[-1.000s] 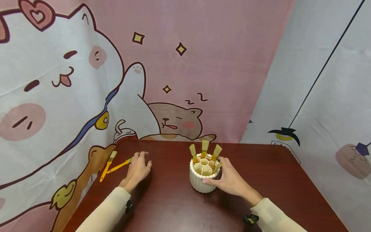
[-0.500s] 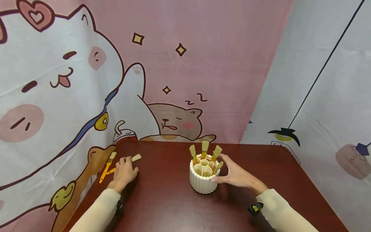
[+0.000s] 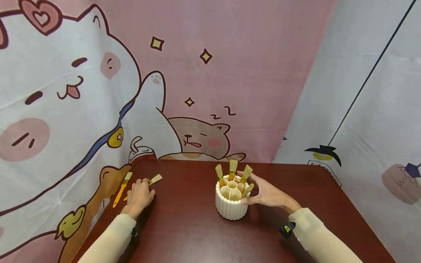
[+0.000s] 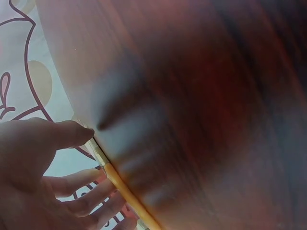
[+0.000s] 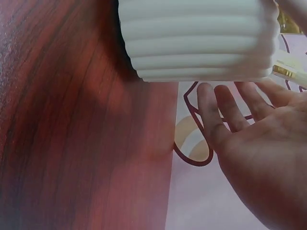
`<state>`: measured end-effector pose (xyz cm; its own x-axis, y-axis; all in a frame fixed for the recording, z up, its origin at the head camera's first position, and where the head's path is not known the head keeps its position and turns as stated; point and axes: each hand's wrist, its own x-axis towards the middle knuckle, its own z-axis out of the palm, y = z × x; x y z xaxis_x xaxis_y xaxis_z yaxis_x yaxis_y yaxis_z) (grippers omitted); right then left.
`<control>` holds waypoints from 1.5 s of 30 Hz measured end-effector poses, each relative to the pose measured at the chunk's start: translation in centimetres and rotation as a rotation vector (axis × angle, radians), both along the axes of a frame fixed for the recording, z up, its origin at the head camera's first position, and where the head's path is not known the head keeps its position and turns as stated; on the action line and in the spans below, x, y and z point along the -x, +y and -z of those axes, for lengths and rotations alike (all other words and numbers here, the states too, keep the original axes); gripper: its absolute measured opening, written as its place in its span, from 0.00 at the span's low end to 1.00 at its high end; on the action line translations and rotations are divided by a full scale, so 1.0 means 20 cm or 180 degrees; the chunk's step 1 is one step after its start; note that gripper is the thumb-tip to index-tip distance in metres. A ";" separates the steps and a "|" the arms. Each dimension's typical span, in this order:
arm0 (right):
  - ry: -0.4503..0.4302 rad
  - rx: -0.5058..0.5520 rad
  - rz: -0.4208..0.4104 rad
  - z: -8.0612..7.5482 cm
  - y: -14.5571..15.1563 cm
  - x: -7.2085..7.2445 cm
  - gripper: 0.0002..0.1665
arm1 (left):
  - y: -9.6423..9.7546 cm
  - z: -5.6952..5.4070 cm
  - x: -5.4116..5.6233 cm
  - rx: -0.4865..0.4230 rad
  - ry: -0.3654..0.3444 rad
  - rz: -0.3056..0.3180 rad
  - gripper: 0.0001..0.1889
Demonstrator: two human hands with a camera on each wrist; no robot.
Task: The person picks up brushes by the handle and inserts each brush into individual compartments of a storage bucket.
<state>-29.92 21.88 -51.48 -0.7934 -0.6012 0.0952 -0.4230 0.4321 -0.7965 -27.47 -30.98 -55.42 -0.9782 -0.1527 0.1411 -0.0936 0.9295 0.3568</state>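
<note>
My left hand (image 3: 139, 197) is over a yellow-handled paintbrush (image 3: 155, 179) on the table's left side. In the left wrist view, its thumb tip meets the brush's metal collar and its outstretched fingers reach the yellow handle (image 4: 127, 194). A second paintbrush (image 3: 121, 191) lies at the table's left edge. The white ribbed brush holder (image 3: 230, 209) stands right of centre, with several paintbrushes upright in its compartments, bristles up. My right hand (image 3: 269, 193) holds it from the right, thumb at the front and forefinger behind. The lower fingers stretch beside the holder wall (image 5: 196, 43).
The dark red-brown wooden table (image 3: 194, 226) reaches back to a pink and white cartoon cloth (image 3: 250, 91). Cloth also hangs along the left and right sides. A small dark device (image 3: 287, 229) is worn on the right wrist.
My left hand has moved left and down onto the paintbrush, which has shifted slightly to the right. My right hand stays at the holder, with its thumb slid a little rightward.
</note>
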 end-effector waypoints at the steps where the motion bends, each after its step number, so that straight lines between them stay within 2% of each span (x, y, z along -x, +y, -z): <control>1: -0.0010 0.0000 -0.0007 0.00 0.00 0.00 0.67 | 0.00 0.00 0.00 0.0010 0.0008 -0.0007 0.30; 10: -0.0157 0.0051 0.0035 0.04 0.01 0.01 0.62 | 0.02 0.00 0.03 0.0066 0.0120 -0.0009 0.25; 20: -0.0080 0.0112 0.0140 0.05 -0.01 0.00 0.62 | 0.04 0.01 0.05 0.0158 0.0065 -0.0064 0.23; 31: -0.0084 0.0154 0.0237 0.06 -0.03 -0.04 0.64 | 0.06 0.01 0.07 0.0182 0.0085 -0.0042 0.16; 40: 0.0071 0.0131 0.0372 0.06 -0.04 -0.07 0.61 | 0.07 0.00 0.05 0.0038 0.0093 -0.0084 0.16; 45: 0.0133 0.0061 0.0527 0.06 -0.06 -0.10 0.63 | 0.10 -0.01 0.03 -0.0082 0.0145 -0.0098 0.16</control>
